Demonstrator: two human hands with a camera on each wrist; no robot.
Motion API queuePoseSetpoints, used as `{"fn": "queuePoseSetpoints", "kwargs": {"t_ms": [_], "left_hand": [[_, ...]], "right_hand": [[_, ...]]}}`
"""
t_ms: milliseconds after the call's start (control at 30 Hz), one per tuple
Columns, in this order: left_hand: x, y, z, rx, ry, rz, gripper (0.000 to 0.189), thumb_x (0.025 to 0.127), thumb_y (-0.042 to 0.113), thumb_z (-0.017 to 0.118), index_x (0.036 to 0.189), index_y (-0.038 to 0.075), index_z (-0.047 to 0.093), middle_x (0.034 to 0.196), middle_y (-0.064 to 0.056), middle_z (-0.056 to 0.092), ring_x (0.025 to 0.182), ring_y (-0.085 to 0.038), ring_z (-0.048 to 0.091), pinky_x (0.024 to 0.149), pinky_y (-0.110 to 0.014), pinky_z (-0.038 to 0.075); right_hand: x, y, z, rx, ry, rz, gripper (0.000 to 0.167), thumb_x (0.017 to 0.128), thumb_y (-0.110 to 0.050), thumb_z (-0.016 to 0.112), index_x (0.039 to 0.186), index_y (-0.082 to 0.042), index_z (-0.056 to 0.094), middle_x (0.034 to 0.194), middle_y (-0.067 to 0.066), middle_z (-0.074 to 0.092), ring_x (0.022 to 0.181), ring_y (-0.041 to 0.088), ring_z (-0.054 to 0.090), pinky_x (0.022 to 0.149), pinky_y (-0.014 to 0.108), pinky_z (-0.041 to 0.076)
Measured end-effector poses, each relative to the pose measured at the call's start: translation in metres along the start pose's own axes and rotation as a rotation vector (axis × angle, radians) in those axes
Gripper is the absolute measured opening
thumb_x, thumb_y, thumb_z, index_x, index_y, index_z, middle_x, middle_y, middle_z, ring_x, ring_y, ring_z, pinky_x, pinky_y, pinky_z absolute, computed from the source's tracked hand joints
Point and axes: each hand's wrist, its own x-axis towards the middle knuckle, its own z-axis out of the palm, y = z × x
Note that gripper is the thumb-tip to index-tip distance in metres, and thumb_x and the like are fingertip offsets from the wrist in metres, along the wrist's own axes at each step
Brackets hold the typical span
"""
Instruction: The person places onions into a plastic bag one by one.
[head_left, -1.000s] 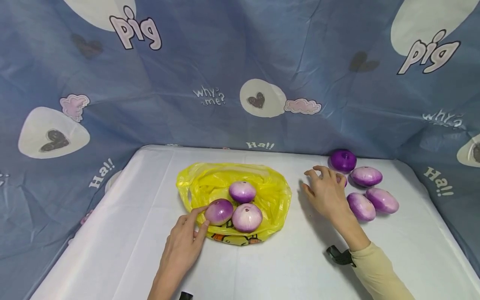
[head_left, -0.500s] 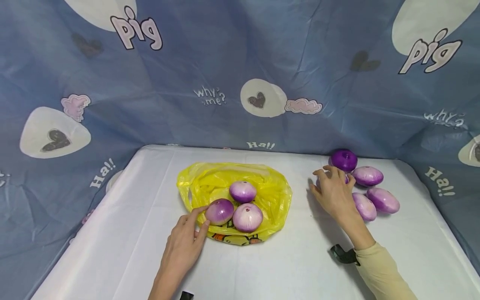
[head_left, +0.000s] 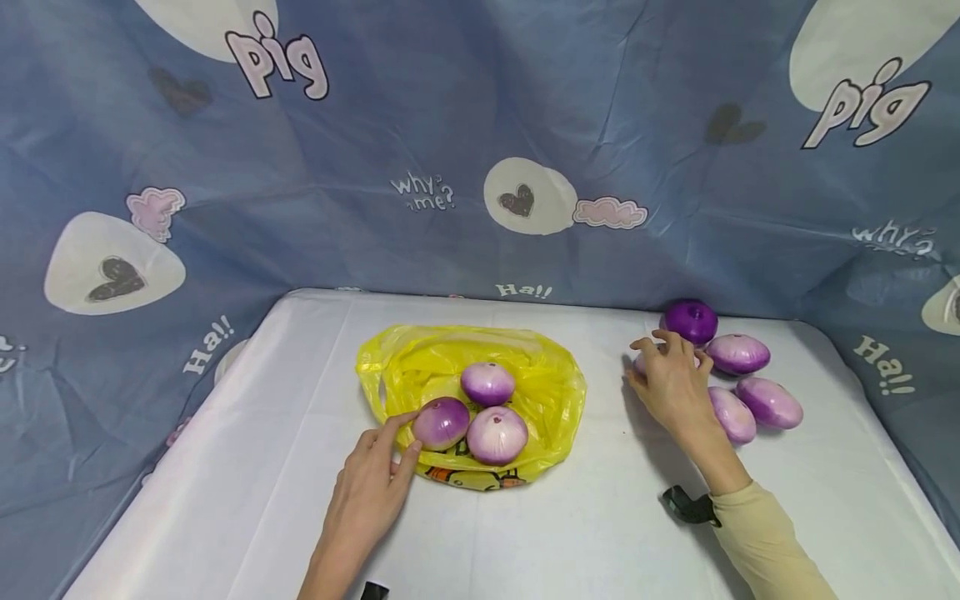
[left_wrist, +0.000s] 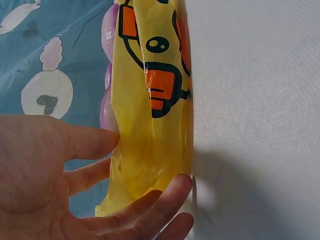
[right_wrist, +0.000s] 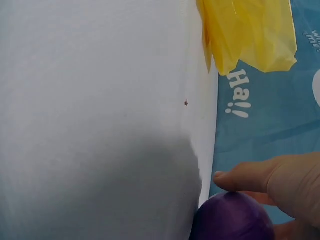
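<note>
A yellow plastic bag (head_left: 558, 400) lies spread with its mouth up in the head view, holding three glossy purple-and-white onions (head_left: 497, 435). My left hand (head_left: 369, 479) rests at the bag's left edge, fingers relaxed against the plastic, index fingertip and thumb beside the leftmost onion (head_left: 441, 423). The left wrist view shows the thumb at the bag's rim and other fingers lower down. On the right, my right hand (head_left: 673, 387) covers another purple onion (right_wrist: 232, 217), fingers curved round it and thumb at its side. The palm hides most of that onion in the head view.
Round the right hand lie a dark purple onion (head_left: 690, 322) behind and several paler onions (head_left: 769, 402) to its right. The white-covered table (head_left: 562, 533) meets a blue printed cloth (head_left: 420, 108) at the back and sides.
My right hand has moved right and settled over the onion in front of the dark purple one, its fingers closing round it. The left hand and bag hold their places.
</note>
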Motion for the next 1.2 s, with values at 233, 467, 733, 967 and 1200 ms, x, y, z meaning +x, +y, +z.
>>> {"fn": "queuePoseSetpoints", "kwargs": {"t_ms": [233, 467, 733, 967, 1200], "left_hand": [[-0.0003, 0.0005, 0.0002, -0.003, 0.003, 0.003, 0.04, 0.109, 0.032, 0.064, 0.149, 0.027, 0.061, 0.122, -0.017, 0.068, 0.079, -0.015, 0.059, 0.063, -0.031, 0.043], [0.0, 0.0009, 0.0007, -0.005, -0.002, -0.001, 0.041, 0.109, 0.032, 0.063, 0.15, 0.026, 0.061, 0.121, -0.018, 0.068, 0.079, -0.015, 0.06, 0.063, -0.03, 0.043], [-0.0003, 0.0007, 0.0006, 0.0, 0.001, 0.003, 0.041, 0.109, 0.032, 0.064, 0.149, 0.026, 0.061, 0.123, -0.019, 0.068, 0.079, -0.015, 0.06, 0.063, -0.031, 0.044], [-0.0004, 0.0008, -0.0003, -0.001, -0.001, 0.002, 0.041, 0.109, 0.032, 0.063, 0.149, 0.025, 0.061, 0.125, -0.019, 0.068, 0.08, -0.015, 0.061, 0.064, -0.031, 0.044], [-0.0011, 0.0005, 0.0006, -0.005, 0.003, 0.004, 0.041, 0.109, 0.032, 0.064, 0.149, 0.025, 0.061, 0.124, -0.019, 0.068, 0.08, -0.015, 0.061, 0.064, -0.031, 0.045]], "right_hand": [[-0.0015, 0.0035, 0.0019, -0.003, 0.015, 0.008, 0.038, 0.09, -0.013, 0.082, 0.125, -0.004, 0.069, 0.143, 0.033, 0.057, 0.126, 0.057, 0.054, 0.102, 0.08, 0.035], [-0.0016, 0.0045, 0.0014, 0.01, -0.025, 0.03, 0.041, 0.089, -0.014, 0.084, 0.125, -0.004, 0.067, 0.146, 0.036, 0.052, 0.133, 0.059, 0.048, 0.103, 0.082, 0.032], [-0.0022, 0.0072, 0.0022, 0.013, -0.032, 0.042, 0.041, 0.09, -0.013, 0.083, 0.127, -0.005, 0.067, 0.146, 0.036, 0.053, 0.135, 0.06, 0.046, 0.103, 0.081, 0.032], [-0.003, 0.0075, 0.004, -0.008, -0.033, 0.026, 0.04, 0.092, -0.014, 0.082, 0.128, -0.006, 0.068, 0.147, 0.036, 0.054, 0.137, 0.06, 0.044, 0.097, 0.081, 0.038], [-0.0025, 0.0076, 0.004, -0.001, -0.048, 0.03, 0.04, 0.093, -0.014, 0.082, 0.129, -0.005, 0.068, 0.148, 0.036, 0.053, 0.137, 0.061, 0.044, 0.096, 0.08, 0.04]]}}
